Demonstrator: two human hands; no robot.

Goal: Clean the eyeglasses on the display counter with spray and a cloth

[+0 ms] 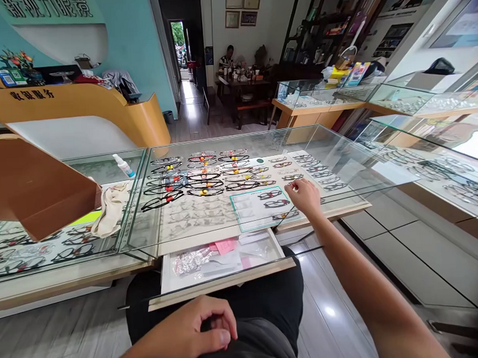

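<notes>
My right hand (304, 195) reaches over the glass display case, its fingers pinched together beside the eyeglasses. Whatever may be between those fingertips is too small or hidden to make out. My left hand (201, 326) hovers low in front of my lap, fingers loosely curled in, with nothing seen in it. Rows of eyeglasses (204, 184) with red, yellow and orange tags lie at the left and middle of the case (186, 238). A few dark pairs (277, 204) rest near a green-bordered sheet (244, 213), just left of my right hand.
An open drawer (155, 302) over my knees holds plastic bags and a pink paper (225, 246). Left of it are a brown box (39, 181), a pale cloth (111, 209) and a spray bottle (123, 166). A person (227, 59) sits at a table far back.
</notes>
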